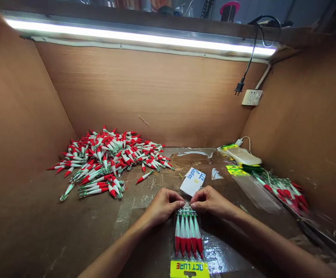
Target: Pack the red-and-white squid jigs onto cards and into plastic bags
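Note:
A clear plastic bag (202, 220) lies in front of me with several red-and-white fishing lures (187, 231) side by side in it, red ends toward me. Its yellow header card (189, 269) with "LURE" lettering is at the near end. At the far end of the bag, my left hand (164, 204) pinches the left corner between thumb and finger. My right hand (210, 201) does the same at the right corner. Just beyond the fingertips is a white paper (193, 181) with blue handwriting.
A big heap of loose lures (107, 158) covers the back left of the table. To the right are empty header bags (256, 189), a stack of bags (243, 154) and packed lures (286, 193). A black plug (239, 85) hangs near the wall socket (252, 97).

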